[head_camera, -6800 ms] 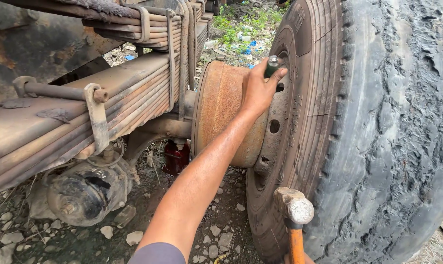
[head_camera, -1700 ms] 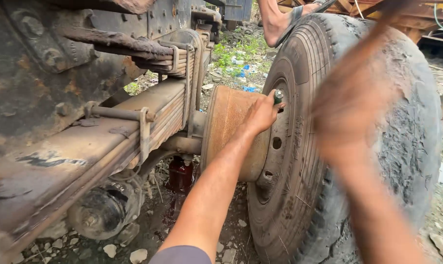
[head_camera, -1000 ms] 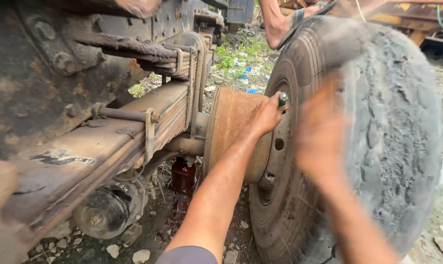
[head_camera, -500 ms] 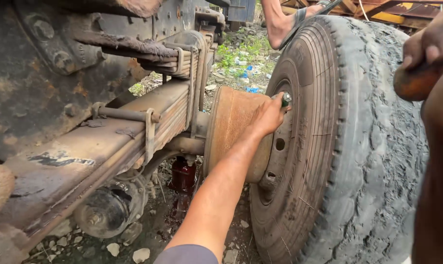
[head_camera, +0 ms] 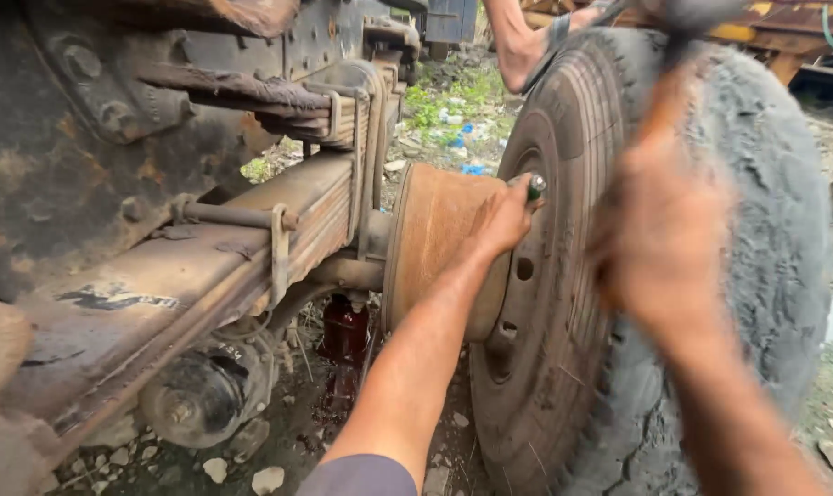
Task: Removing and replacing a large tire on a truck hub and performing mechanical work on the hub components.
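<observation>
Rusty brake drum (head_camera: 430,243) sits at nine o'clock of the tyre (head_camera: 765,230); our left hand (head_camera: 504,220) still pinches the stud (head_camera: 534,186), while our right hand (head_camera: 660,230) has swung across, blurred, fingers wrapping a handle (head_camera: 666,101)

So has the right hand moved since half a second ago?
Yes. The right hand, blurred, has come down and inward from the frame's upper right edge and is now in front of the tyre.

Soft daylight, right hand (head_camera: 660,230) motion-blurred
</observation>
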